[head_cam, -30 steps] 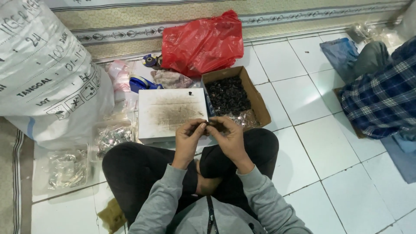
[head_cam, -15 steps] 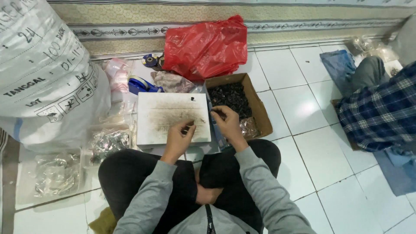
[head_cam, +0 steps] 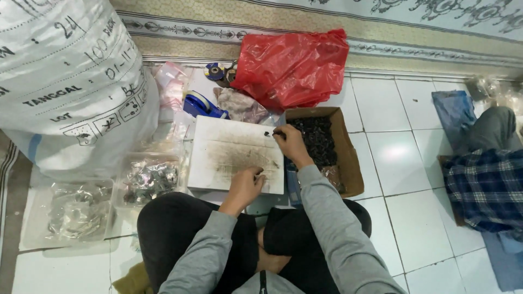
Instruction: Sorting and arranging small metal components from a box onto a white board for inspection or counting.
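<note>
I sit cross-legged on a tiled floor with a stained white board (head_cam: 229, 149) in front of my knees. My left hand (head_cam: 245, 185) rests at the board's near edge, fingers curled, pinching something too small to make out. My right hand (head_cam: 291, 144) reaches to the board's far right corner and pinches a small dark piece (head_cam: 268, 133) at the edge of a cardboard box (head_cam: 348, 158) filled with small dark parts (head_cam: 316, 139).
A big white woven sack (head_cam: 65, 81) stands at the left. A red plastic bag (head_cam: 291, 68), a blue tape dispenser (head_cam: 202, 104) and clear bags of shiny parts (head_cam: 147, 179) lie around. Another person in a plaid shirt (head_cam: 485, 185) sits at the right.
My hands, held together over my lap a second ago, have separated. The right one has reached out to the box's edge; the left has settled on the board's near edge.
</note>
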